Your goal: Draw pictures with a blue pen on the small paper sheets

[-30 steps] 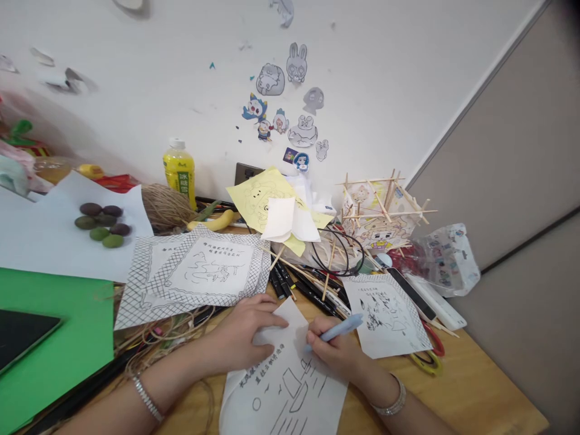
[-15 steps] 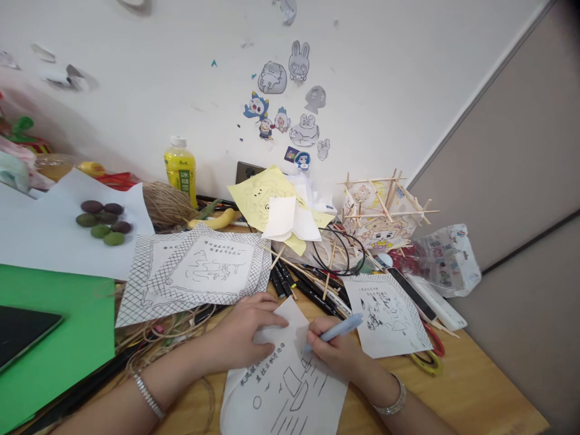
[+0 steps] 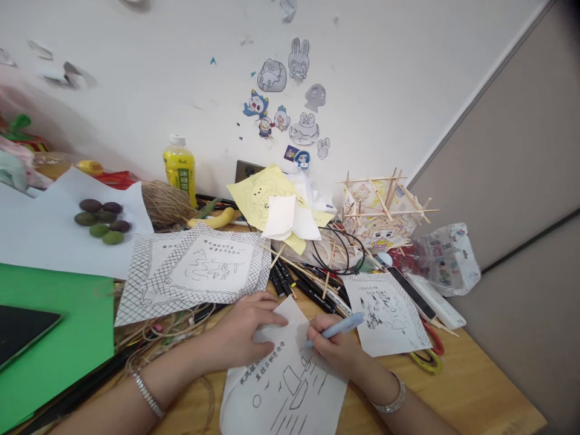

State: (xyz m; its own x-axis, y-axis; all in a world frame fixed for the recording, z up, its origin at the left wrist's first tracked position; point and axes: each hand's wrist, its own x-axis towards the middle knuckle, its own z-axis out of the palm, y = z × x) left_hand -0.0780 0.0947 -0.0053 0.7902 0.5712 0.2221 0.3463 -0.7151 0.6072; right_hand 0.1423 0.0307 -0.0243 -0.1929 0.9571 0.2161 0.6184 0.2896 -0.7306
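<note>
A white sheet of paper (image 3: 290, 393) with black line drawings and handwriting lies on the wooden desk (image 3: 471, 386) in front of me. My left hand (image 3: 242, 332) rests flat on its upper left part and pins it down. My right hand (image 3: 338, 350) grips a light blue pen (image 3: 338, 329), whose tip touches the sheet near its upper right. Both wrists wear silver bracelets.
Two drawn sheets with crosshatched borders lie beyond: one at left (image 3: 197, 272), one at right (image 3: 385, 314). Black pens (image 3: 303, 284), twine (image 3: 165, 205), a yellow bottle (image 3: 180, 169), a stick-frame lantern (image 3: 380, 211), green card (image 3: 49, 338), plums (image 3: 102, 220) and a phone (image 3: 410, 293) crowd the desk.
</note>
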